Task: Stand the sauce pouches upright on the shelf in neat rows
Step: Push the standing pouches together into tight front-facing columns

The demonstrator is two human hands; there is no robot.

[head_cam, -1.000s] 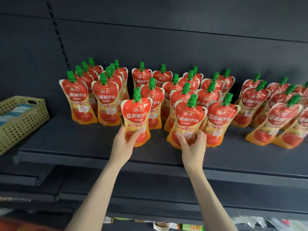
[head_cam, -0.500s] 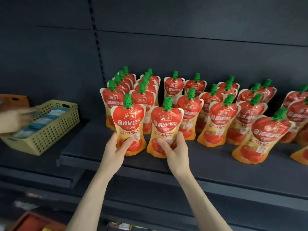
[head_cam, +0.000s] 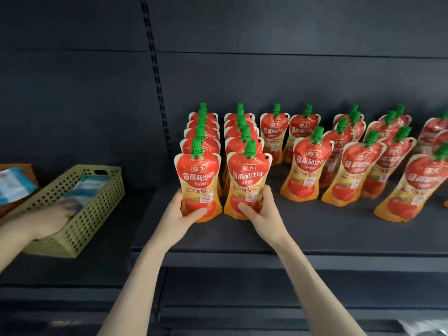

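Note:
Red-and-orange sauce pouches with green caps stand on a dark shelf [head_cam: 303, 234]. My left hand [head_cam: 178, 214] grips the base of one upright pouch [head_cam: 197, 180], which fronts the leftmost row. Beside it, my right hand [head_cam: 263, 214] grips a second upright pouch [head_cam: 248, 180] at the front of the neighbouring row. Both pouches touch the shelf and stand side by side. Behind each, several pouches line up toward the back wall. To the right, more pouches [head_cam: 304, 166] stand looser, some leaning.
A yellow perforated basket [head_cam: 94, 214] with blue-white packets sits on the lower-left shelf. Another person's hand [head_cam: 46, 221] reaches into it. The shelf's front edge [head_cam: 291, 257] runs below my hands. A slotted upright rail [head_cam: 155, 76] divides the back wall.
Both hands carried their pouches left to the front of the two leftmost rows, now close together and straight. The view shifted left; the other person's hand moved into the basket.

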